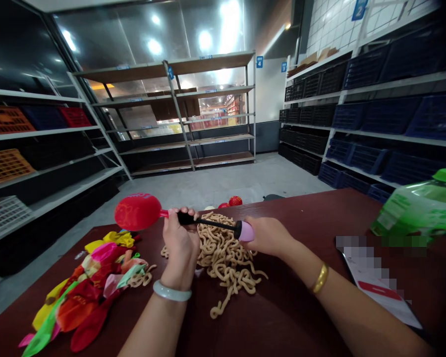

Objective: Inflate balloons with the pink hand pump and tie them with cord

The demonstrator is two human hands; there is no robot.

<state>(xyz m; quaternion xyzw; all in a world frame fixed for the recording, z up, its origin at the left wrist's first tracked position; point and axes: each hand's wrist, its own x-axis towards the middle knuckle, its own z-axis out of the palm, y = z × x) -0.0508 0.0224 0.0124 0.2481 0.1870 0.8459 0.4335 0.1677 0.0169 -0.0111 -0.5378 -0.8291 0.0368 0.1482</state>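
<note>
A partly filled red balloon (137, 212) with printing on it sits on the left end of a hand balloon pump (217, 224). My left hand (180, 238) is closed around the pump's black barrel, beside the balloon's neck. The fingers of my right hand (269, 235) wrap the pump's lilac handle, and a length of black rod shows between the two hands. Beneath the pump lies a tangled pile of thick beige strands (223, 258). To the left is a heap of limp, colourful balloons (83, 302).
On the brown table (297, 307) at right stand a green-capped bottle (419, 208) and a phone-like flat object (379, 287), partly blurred out. Round red balls (235, 201) show past the far edge. Metal shelves (186, 148) and crate racks (367, 119) surround the room.
</note>
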